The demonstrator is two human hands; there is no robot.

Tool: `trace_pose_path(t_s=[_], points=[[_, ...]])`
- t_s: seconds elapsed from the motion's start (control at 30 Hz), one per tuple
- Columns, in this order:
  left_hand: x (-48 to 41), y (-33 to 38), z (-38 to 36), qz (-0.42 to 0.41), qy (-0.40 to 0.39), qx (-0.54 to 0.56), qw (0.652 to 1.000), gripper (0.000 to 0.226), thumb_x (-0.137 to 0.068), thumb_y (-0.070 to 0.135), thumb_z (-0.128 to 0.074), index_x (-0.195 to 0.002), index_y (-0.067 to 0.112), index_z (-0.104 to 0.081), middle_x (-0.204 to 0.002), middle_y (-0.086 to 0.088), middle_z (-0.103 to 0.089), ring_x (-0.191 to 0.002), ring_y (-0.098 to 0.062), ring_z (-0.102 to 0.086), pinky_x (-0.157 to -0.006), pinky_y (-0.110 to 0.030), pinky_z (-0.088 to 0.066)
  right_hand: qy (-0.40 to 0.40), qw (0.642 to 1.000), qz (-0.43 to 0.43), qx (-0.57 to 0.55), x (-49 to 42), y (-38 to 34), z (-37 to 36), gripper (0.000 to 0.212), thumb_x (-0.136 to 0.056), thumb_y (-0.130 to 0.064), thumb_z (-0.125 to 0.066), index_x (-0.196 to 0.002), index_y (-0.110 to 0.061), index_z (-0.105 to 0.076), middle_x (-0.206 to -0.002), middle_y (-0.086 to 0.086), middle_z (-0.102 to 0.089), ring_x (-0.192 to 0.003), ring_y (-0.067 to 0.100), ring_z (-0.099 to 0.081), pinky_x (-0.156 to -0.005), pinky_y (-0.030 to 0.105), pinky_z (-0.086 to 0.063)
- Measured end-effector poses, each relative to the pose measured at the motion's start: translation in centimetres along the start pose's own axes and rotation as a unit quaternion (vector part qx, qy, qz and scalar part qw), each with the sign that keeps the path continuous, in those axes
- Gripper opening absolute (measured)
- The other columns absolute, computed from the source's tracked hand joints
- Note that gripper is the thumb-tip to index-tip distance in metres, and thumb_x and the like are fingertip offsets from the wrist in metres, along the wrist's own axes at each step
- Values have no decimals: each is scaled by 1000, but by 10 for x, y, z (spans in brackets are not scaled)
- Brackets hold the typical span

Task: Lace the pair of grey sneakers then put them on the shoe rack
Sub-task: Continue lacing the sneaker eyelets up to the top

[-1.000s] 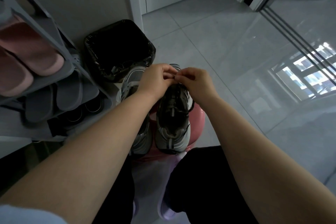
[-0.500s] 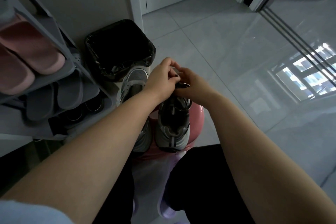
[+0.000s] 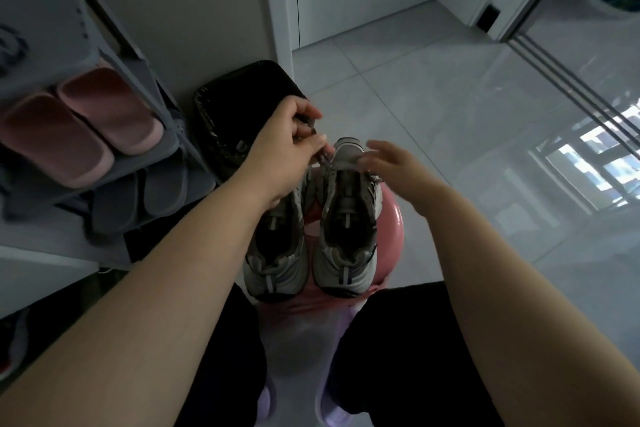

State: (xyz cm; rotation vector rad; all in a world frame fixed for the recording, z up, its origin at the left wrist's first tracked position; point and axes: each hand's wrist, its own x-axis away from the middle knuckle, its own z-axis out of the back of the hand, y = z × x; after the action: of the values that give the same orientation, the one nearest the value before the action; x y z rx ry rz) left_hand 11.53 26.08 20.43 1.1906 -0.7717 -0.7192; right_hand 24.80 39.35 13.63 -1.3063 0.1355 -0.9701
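Grey sneakers [image 3: 341,274] are sitting side by side on a pink stool [image 3: 391,229] right in front of our knees. There's only the head view to go on. Heels are nearest us and toes point away toward the black lined bin [image 3: 235,97], so both long axes run straight out from us, roughly parallel, with the shoes touching or close to it.

Our left hand [image 3: 287,149] has its fingers curled round a dark lace [image 3: 323,159] and holds it up and off to the left, above the front of the pair. It looks like it comes off the right-hand shoe, but we can't say for sure. Our right hand [image 3: 398,163] holds nothing, with fingers spread and loose just over that shoe's front end.

Progress-wise, we'd say we're mid-lacing. How many eyelets are threaded is hidden behind the hands, and the other shoe's lacing is too dark to read. Neither shoe is on the shoe rack [image 3: 166,135] at our left, which holds pink slippers [image 3: 104,121], so the whole putting-away part is left.
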Motion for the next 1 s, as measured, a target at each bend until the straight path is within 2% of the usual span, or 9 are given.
trace_pose_path(t_s=[0.07,0.17,0.3,0.4,0.53,0.67,0.77,0.83,1.0], points=[[-1,-7,1,42,-16,-40,998,19,-92,4,-52,-99,21,-48,-88,-16,-64,-72,-14,-65,-83,-39,-56,116,992,-49,2,-8,12,18,14,-91,-11,-53,-101,-7,-63,-90,4,-62,-79,17,-57,-70,24,-44],[-5,-15,-3,46,-35,-163,985,19,-90,13,-56,-104,22,-47,-79,-3,-64,-74,-14,-66,-87,-43,-52,131,974,-180,33,-8,23,27,34,-94,-21,-47,-64,-9,-58,-50,1,-60,-45,13,-52,-49,21,-36],[-7,-21,-21,3,-44,-285,957,28,-87,18,-61,-114,20,-51,-74,12,-53,-83,-16,-59,-80,-31,-46,79,972,-219,39,-8,19,1,45,-91,-42,-52,-65,-6,-57,-54,5,-54,-45,16,-46,-37,14,-31],[-10,-30,-32,-7,-53,-340,939,36,-88,18,-60,-122,17,-47,-92,1,-60,-91,-18,-57,-75,-26,-38,87,968,-236,-16,-17,17,-12,28,-90,-20,-54,-66,-6,-54,-54,7,-41,-34,15,-36,-38,16,-24],[-13,-37,-39,-15,-87,-350,933,42,-89,16,-59,-128,16,-43,-101,-6,-61,-96,-23,-56,-78,-29,-40,122,946,-245,-175,-27,17,-5,32,-87,0,-41,-56,-8,-40,-48,6,-36,-23,11,-30,-35,10,-23],[-14,-41,-40,-24,-116,-344,932,40,-89,16,-58,-126,18,-43,-95,-3,-60,-95,-24,-57,-82,-34,-45,179,916,-164,-320,-51,-6,7,20,-88,-9,-39,-69,-11,-45,-73,8,-57,-51,12,-55,-48,18,-38],[-17,-44,-39,-15,-114,-331,936,38,-89,16,-57,-124,18,-42,-104,-7,-62,-99,-25,-57,-79,-31,-41,122,966,-48,-221,-67,-48,10,17,-93,-15,-43,-77,-20,-49,-96,4,-60,-80,15,-56,-64,24,-37],[-17,-43,-38,-7,-111,-326,939,34,-89,16,-57,-120,15,-43,-104,-6,-61,-101,-24,-57,-82,-30,-40,68,991,39,-112,-69,-83,7,15,-91,-16,-51,-78,-23,-50,-96,3,-57,-88,16,-55,-70,25,-39],[-8,-37,-36,-12,-41,-216,975,24,-89,15,-58,-110,15,-46,-82,4,-55,-81,-10,-57,-74,-19,-41,-20,979,155,131,-32,-133,6,17,-92,-26,-52,-79,-19,-60,-93,9,-67,-81,18,-61,-73,29,-43]])
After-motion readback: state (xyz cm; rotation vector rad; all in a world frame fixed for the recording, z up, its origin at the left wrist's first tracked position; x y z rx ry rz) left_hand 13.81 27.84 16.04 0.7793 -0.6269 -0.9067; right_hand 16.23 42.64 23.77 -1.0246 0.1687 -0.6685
